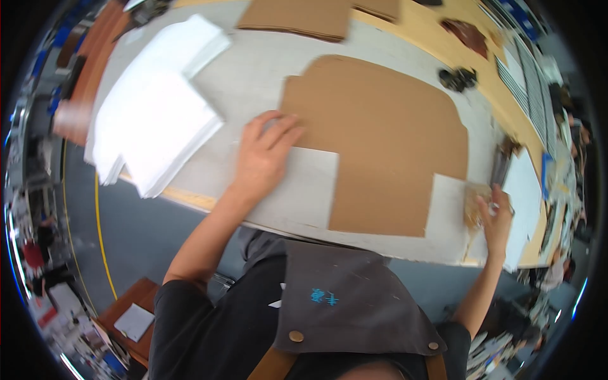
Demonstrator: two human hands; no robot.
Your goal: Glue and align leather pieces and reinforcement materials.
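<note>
We have a brown cut-out sheet lying flat across the middle of the tabletop, its narrow tab reaching close to the near edge. Our left hand rests on the sheet's left side, grip loosely spread, fingertips bent down onto it. Our right hand is by the near right corner, at a yellowish, translucent thing — the blur there is heavy, so we cannot tell whether that grip pinches it. White sheets are stacked along the left edge; a brown stack lies toward the far edge.
</note>
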